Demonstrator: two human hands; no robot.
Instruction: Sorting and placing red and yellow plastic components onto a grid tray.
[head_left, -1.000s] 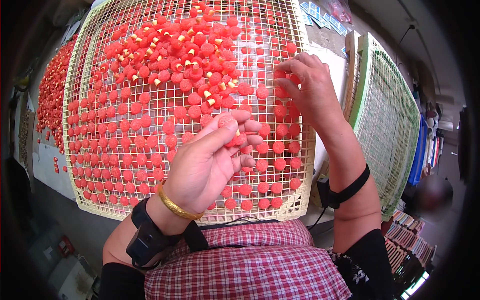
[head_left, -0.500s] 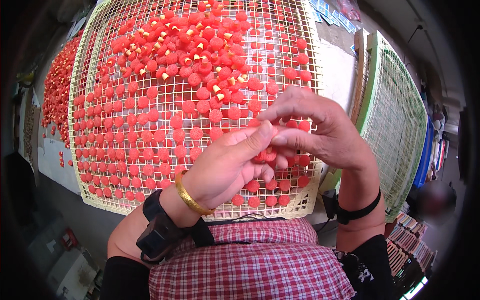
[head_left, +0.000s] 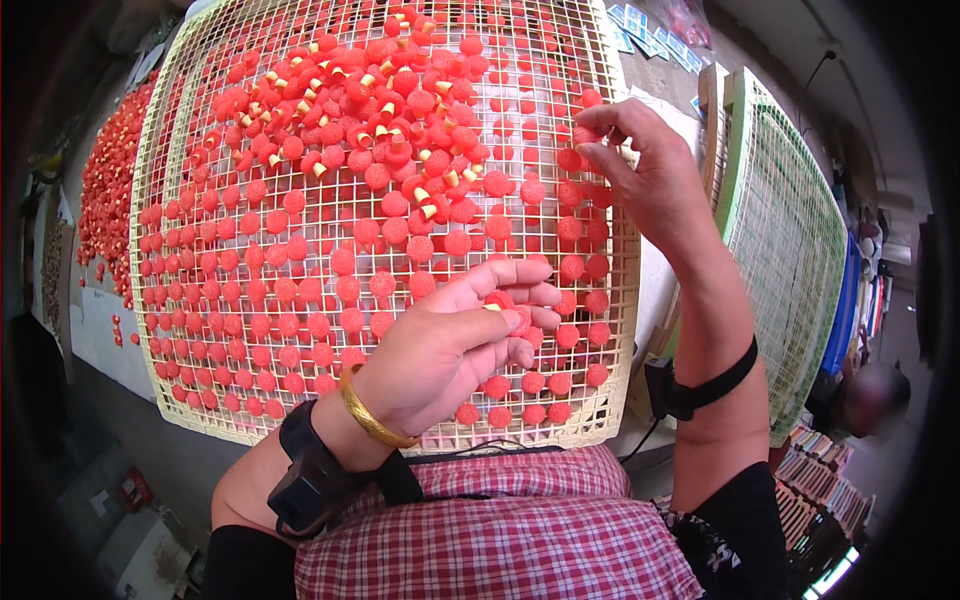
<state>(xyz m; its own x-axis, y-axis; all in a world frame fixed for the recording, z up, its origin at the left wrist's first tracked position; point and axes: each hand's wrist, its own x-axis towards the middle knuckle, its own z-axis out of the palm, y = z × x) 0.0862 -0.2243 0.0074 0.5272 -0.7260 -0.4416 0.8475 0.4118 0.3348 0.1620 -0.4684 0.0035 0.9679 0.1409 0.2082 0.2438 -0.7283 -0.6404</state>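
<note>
I see the right hand (head_left: 648,168) over the rack's (head_left: 622,345) right edge, toward the far corner. Its fingers pinch one red cap (head_left: 586,133) between thumb and fingertip. The left hand (head_left: 425,358) is half curled above the rack, nearer the near edge. Its fingers hold a few loose caps (head_left: 518,320); I cannot tell how many.

From the left edge to the near edge, lots of caps stand in rows (head_left: 260,325), round tops up, so that part looks done. More line the right edge. What looks left is the big heap (head_left: 380,110) toward the far edge, all jumbled, with yellow stems (head_left: 429,212) poking out. I think more than half is set out. Past the left edge lies another big pile (head_left: 105,195).
</note>
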